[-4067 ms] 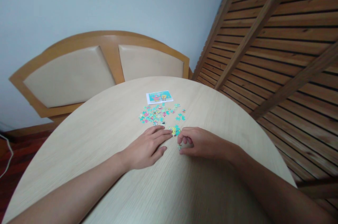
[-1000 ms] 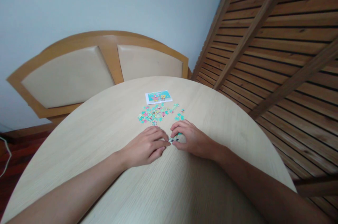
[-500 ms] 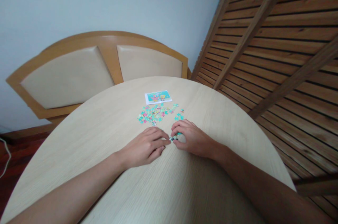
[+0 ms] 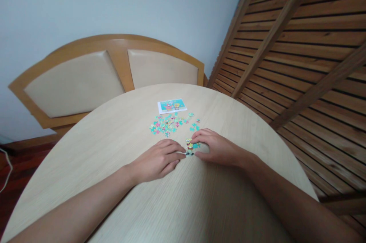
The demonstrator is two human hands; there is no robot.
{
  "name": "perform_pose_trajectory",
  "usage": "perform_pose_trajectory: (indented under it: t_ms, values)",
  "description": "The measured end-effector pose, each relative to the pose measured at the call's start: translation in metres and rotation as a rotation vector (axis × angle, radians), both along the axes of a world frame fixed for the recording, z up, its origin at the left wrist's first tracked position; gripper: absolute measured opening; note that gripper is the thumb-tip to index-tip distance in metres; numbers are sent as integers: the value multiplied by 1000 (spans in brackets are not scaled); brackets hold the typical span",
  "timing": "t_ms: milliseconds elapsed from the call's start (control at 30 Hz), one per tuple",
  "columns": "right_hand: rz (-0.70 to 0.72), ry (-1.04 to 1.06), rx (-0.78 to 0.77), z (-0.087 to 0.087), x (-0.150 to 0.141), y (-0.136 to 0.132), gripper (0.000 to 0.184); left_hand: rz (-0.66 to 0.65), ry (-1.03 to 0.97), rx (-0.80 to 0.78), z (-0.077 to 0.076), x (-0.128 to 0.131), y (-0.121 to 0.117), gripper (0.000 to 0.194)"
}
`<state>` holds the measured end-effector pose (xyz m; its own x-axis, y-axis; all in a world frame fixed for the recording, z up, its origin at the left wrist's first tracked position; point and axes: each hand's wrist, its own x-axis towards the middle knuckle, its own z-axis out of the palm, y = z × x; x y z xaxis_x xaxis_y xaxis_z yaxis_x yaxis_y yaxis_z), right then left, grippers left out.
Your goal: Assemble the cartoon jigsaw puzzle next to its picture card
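Observation:
A small joined patch of jigsaw puzzle pieces (image 4: 190, 147), showing a yellow cartoon figure with a teal area at its right, lies flat on the table between my hands. My right hand (image 4: 215, 145) curves over the patch from the right, fingers at its upper side and thumb at its lower edge, gripping it. My left hand (image 4: 160, 159) lies on the table with fingers stretched out, its fingertips at the patch's lower left edge. Part of the patch is hidden under my right fingers.
Beyond my hands spreads a pile of loose jigsaw pieces (image 4: 166, 124), with a few teal pieces (image 4: 195, 126) to its right. A picture card (image 4: 172, 106) lies behind them on the round wooden table (image 4: 114, 132). A padded bench back (image 4: 117, 67) and slatted wood (image 4: 303, 41) stand beyond.
Dark-and-white lower pieces now sit against the yellow part, and the figure shows whole. Over the last half second my right hand has shifted slightly right, uncovering the patch; my left hand barely moved.

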<state>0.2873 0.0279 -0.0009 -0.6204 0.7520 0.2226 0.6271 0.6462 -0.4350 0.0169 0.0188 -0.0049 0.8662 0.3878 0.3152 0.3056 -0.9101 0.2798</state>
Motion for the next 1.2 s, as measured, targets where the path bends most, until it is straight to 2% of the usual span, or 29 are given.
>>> perform_pose_trajectory:
  t_ms: [100, 200, 333, 433, 567, 700, 867, 933, 1200]
  values:
    - [30, 18, -6, 2, 0, -1, 26, 1, -23, 1, -1, 0, 0, 29]
    - [33, 39, 5, -1, 2, 2, 23, 87, -50, 21, -4, -1, 1, 28]
    - [-158, 72, 75, -12, 14, 18, 28, 272, -74, 28, -9, -2, 3, 25]
    - [-256, 58, 114, -21, 23, 30, 41, 396, -91, 24, -10, -3, 4, 22]
    - [-288, -40, 85, -29, 28, 36, 52, 519, -108, 52, -12, -7, 9, 17]
    - [-307, -77, 79, -33, 27, 38, 51, 645, -93, 68, -14, -13, 14, 18]
    - [-340, -55, 102, -38, 29, 42, 51, 771, -42, 84, -17, -18, 18, 28]
    - [-351, -65, 96, -39, 29, 42, 52, 781, -13, 89, -18, -20, 19, 31]
    - [-354, -90, 65, -38, 30, 40, 54, 685, 19, 110, -25, -20, 22, 35]
